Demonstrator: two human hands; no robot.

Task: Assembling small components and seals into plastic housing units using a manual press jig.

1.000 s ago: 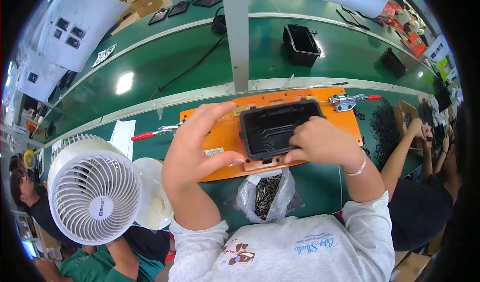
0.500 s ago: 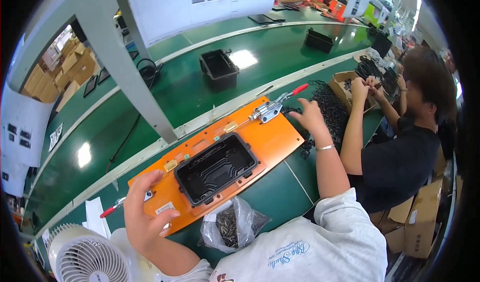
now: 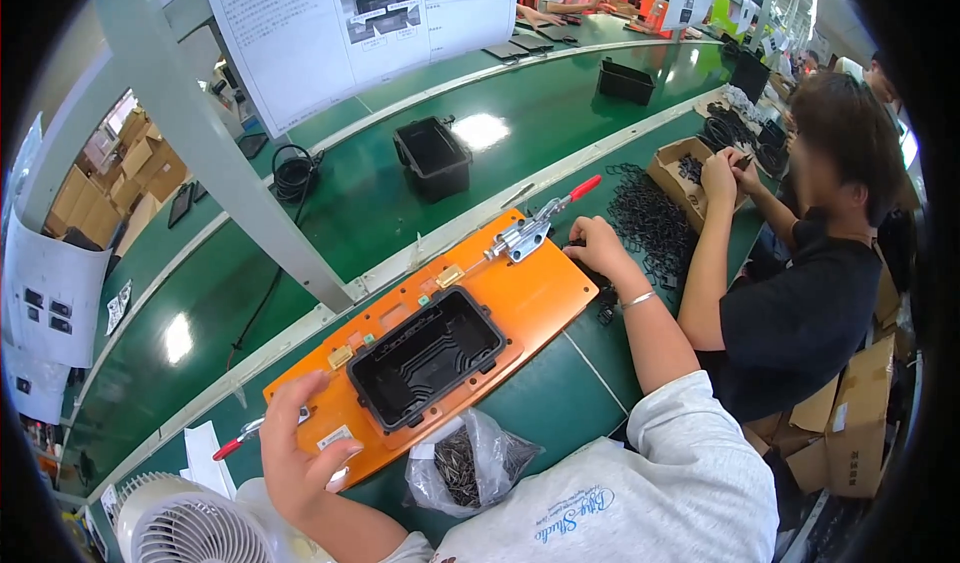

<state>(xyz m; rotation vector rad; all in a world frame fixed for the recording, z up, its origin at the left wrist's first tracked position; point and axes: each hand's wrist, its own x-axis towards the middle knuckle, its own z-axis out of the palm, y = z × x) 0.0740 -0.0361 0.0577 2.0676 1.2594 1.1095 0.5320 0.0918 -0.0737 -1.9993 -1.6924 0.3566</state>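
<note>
Our hands are working apart, the left hand (image 3: pixel 300 453) resting open on the orange plate (image 3: pixel 530 298) holding the black tray (image 3: pixel 425 358), the right hand (image 3: pixel 597 246) closing on black rings (image 3: pixel 650 228), picking one cleanly.

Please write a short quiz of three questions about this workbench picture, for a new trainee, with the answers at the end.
1. True or false: the black housing sits in the orange fixture plate.
2. Which hand rests on the pile of black rings? A) the left hand B) the right hand C) neither
3. Fill in the missing word: the clear bag of screws lies on the green table at the plate's near edge, just to the right of the ____ hand.

Key
1. True.
2. B: the right hand is at the rings; the left hand lies on the plate's near corner.
3. left
</note>
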